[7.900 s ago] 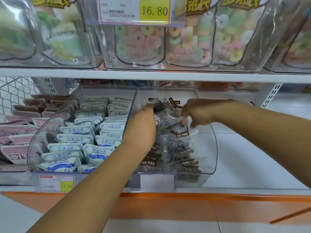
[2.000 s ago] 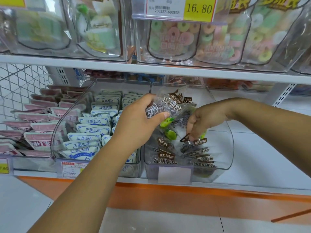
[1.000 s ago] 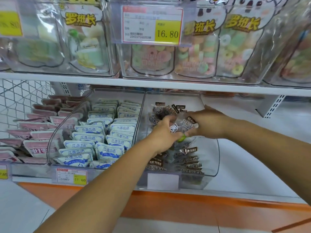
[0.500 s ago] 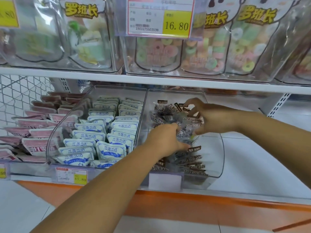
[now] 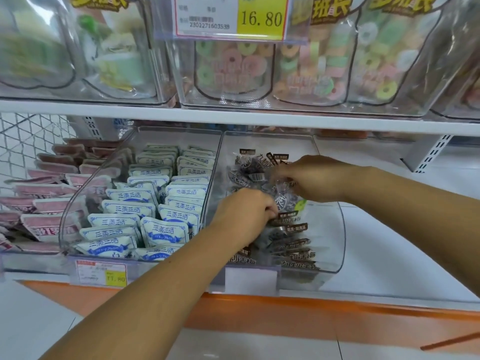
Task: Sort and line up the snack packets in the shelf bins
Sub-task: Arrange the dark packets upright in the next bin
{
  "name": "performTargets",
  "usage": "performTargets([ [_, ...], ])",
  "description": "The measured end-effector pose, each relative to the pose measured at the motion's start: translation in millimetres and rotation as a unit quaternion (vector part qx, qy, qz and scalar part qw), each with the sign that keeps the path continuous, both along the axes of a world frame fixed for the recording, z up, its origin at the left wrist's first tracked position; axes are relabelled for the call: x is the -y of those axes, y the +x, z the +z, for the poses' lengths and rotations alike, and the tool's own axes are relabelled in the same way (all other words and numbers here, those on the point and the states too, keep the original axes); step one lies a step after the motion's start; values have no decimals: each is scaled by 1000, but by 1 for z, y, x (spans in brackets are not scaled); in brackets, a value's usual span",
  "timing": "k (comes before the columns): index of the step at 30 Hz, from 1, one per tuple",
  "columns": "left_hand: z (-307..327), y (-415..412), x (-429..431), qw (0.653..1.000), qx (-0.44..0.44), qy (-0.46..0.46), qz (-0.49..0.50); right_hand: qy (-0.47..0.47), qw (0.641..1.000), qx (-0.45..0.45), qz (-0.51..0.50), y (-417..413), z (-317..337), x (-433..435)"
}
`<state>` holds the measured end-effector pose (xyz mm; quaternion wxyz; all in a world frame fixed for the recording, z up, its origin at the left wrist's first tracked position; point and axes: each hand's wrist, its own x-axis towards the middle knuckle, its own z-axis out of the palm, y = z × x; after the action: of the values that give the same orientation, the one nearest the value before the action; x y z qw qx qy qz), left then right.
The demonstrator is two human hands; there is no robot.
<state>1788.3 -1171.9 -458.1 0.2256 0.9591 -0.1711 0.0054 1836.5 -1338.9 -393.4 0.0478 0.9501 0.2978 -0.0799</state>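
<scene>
Both my hands reach into a clear plastic bin (image 5: 335, 237) on the lower shelf, filled with clear plum packets (image 5: 291, 249) that carry brown labels. My left hand (image 5: 244, 211) has its fingers curled into the middle of the pile, pinching a plum packet. My right hand (image 5: 319, 178) is further back and holds the upper edge of a plum packet (image 5: 284, 193) with a green patch. More of these packets stand at the back of the bin (image 5: 249, 167). The bin to the left (image 5: 85, 203) holds tidy rows of blue and white packets (image 5: 155, 203).
Pink packets (image 5: 46, 203) are stacked at the far left beside a wire mesh panel. The upper shelf (image 5: 233, 118) carries clear bins of candy ring bags and a 16.80 price tag (image 5: 231, 16). White shelf surface (image 5: 389, 242) lies right of the plum bin.
My left hand has sunk lower into the plum pile. My right hand shifted slightly right and down, still at the packets' top edges. The camera has moved in closer.
</scene>
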Motion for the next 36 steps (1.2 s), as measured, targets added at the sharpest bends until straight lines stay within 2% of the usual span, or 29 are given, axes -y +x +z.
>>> performTargets([
  [4,-2,2,-1,999,8,-42,14,23,998,-64,-13,2,1,9],
  [7,4,-2,-6,998,-20,-67,7,4,999,-52,-3,-2,7,6],
  [9,17,-6,-9,999,-24,-16,-16,-37,999,-7,13,-6,5,-3],
  [12,47,-8,-22,989,78,119,-44,-100,994,24,42,-6,-16,-16],
  [14,62,-6,-44,984,117,128,-34,-90,995,-49,16,-5,-13,-16],
  [16,63,-7,-69,989,113,97,-7,-52,989,-139,-23,-10,2,-14],
  [17,59,-9,-80,992,102,71,8,-34,988,-150,-29,-12,8,-14],
  [20,38,-18,-95,997,69,-16,30,50,993,-104,9,-13,1,-33],
  [21,32,-21,-96,997,65,-32,32,45,994,-96,26,-12,-6,-42],
  [23,25,-24,-98,997,64,-40,32,-22,996,-76,43,-8,-23,-57],
  [27,21,-31,-101,996,60,-57,25,-125,988,60,66,-6,-44,-75],
  [29,19,-33,-103,997,51,-53,19,-80,993,60,60,-1,-44,-75],
  [31,19,-34,-105,998,47,-49,14,36,999,-27,-2,7,-36,-65],
  [34,18,-36,-107,997,38,-62,8,218,956,-162,-111,12,-24,-50],
  [36,18,-36,-107,997,32,-69,6,259,940,-184,-128,11,-22,-48],
])
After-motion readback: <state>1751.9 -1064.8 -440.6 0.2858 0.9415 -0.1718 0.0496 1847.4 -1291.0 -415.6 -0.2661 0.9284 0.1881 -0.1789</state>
